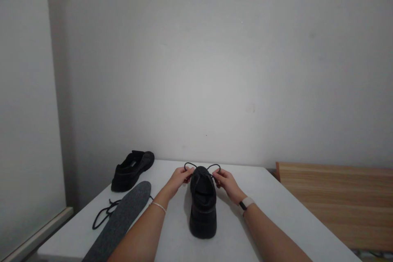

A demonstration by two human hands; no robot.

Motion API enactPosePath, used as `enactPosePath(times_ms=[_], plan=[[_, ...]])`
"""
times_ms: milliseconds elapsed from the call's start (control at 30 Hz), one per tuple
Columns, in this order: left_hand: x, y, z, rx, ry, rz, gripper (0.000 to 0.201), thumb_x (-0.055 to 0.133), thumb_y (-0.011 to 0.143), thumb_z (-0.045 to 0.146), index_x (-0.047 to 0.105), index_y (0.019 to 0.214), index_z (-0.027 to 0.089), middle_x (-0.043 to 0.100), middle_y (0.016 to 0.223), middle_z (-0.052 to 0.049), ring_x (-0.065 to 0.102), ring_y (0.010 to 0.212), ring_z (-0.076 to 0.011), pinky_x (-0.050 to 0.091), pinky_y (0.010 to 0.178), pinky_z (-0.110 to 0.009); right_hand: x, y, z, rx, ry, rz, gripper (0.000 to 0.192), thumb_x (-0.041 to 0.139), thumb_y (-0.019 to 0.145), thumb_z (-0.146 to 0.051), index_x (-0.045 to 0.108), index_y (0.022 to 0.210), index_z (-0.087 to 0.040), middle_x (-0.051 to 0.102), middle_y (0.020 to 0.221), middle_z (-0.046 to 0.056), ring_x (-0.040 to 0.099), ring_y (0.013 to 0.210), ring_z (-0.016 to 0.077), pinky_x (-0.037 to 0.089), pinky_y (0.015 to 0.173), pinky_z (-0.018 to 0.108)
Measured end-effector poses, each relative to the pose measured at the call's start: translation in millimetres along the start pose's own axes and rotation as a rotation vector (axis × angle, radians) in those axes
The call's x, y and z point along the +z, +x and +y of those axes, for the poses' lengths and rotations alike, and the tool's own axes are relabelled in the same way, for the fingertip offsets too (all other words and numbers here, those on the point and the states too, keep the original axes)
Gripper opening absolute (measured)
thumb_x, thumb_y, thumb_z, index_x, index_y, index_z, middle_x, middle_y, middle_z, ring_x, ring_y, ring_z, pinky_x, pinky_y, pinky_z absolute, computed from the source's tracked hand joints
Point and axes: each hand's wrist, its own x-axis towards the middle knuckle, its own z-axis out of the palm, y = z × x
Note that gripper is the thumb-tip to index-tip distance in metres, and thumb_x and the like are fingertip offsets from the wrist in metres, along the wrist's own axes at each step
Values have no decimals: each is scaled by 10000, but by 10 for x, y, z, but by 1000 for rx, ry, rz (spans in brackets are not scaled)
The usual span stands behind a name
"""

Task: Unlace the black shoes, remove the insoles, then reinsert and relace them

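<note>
Nearest me on the white desk (276, 213), a grey insole (123, 217) and a loose black lace (102, 213) lie to my left. Ahead, the black shoe (202, 208) stands heel toward me. My left hand (179, 179) and right hand (225, 183) each have fingers pinched shut on the shoelace (201, 166) looped over its toe end. The lace looks thin, limp and light; best held near its ends. A second shoe (132, 170) sits far left.

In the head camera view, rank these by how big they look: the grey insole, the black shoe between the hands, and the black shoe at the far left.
1. Flat grey felt insole, nearest, so unsure.
2. Black leather shoe between the hands.
3. Black leather shoe at far left, farther off.
</note>
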Motion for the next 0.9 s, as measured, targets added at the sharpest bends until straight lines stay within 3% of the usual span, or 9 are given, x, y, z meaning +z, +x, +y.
enactPosePath(times_ms=[267,567,767,900], plan=[[-72,74,-25,35,-41,132,493,664,606,619,487,587,159,470,540,40,424,484,-75,327,503,-215,-56,42,24,-39,-10,131,339,659,717,-495,529,678,-184,437,561,-46,345,491,87,275,465,232],[8,-24,-21,-46,35,-80,462,719,577,562,528,576,141,482,491,32,422,441,-82,267,454,-214,0,-8,20,59,20,-33,335,677,710,-480,538,710,-175,491,618,-29,423,531,93,304,491,229],[-28,38,-39,9,-31,-4,462,704,604,551,464,551,161,427,490,58,396,455,-71,276,474,-209,-20,8,11,14,22,45,333,694,687,-477,546,686,-179,447,580,-49,391,508,89,293,482,233],[-71,75,-54,56,-82,87,440,651,663,561,473,601,164,464,549,50,412,488,-67,322,515,-204,-40,21,-9,-24,6,125,330,670,711,-481,540,678,-178,437,578,-47,378,506,89,288,474,232]])
